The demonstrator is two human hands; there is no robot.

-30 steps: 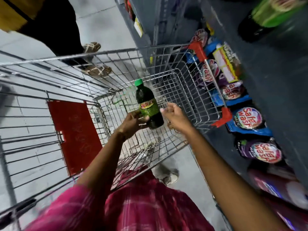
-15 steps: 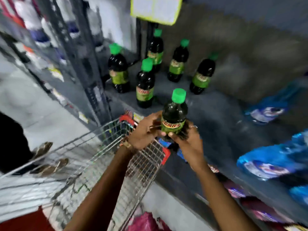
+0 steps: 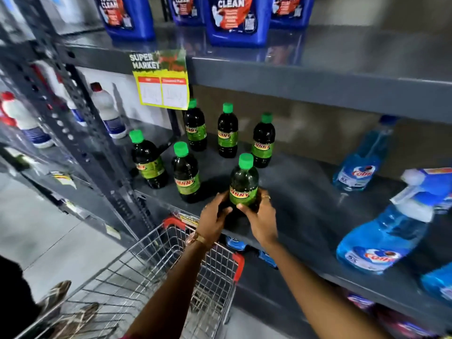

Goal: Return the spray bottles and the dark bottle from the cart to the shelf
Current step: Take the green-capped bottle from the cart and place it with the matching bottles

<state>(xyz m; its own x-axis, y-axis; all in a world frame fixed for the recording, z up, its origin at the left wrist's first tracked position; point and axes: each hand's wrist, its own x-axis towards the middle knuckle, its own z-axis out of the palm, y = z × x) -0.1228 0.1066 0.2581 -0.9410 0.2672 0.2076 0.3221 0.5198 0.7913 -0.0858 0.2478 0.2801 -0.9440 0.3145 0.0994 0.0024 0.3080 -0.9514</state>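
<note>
A dark bottle point(image 3: 243, 182) with a green cap and a green SUNNY label stands upright near the front edge of the grey shelf point(image 3: 305, 216). My left hand point(image 3: 215, 220) and my right hand point(image 3: 261, 218) both grip its lower part. Several matching dark bottles point(image 3: 186, 173) stand behind and to its left. Blue spray bottles point(image 3: 381, 237) are on the same shelf at the right, one upright bottle point(image 3: 359, 162) further back. The wire cart point(image 3: 151, 272) with red corners is below my arms; I see nothing in the part that shows.
An upper shelf carries blue TOTAL CLEAN jugs point(image 3: 234, 20). A yellow price sign point(image 3: 162, 81) hangs from its edge. White bottles point(image 3: 107, 113) stand in the bay to the left, behind a perforated upright post point(image 3: 73, 118). Another person's sandalled feet point(image 3: 71, 311) are by the cart.
The dark bottle went from inside the cart up to the shelf's front edge, held in both hands. The view swung from the cart to the shelf.
</note>
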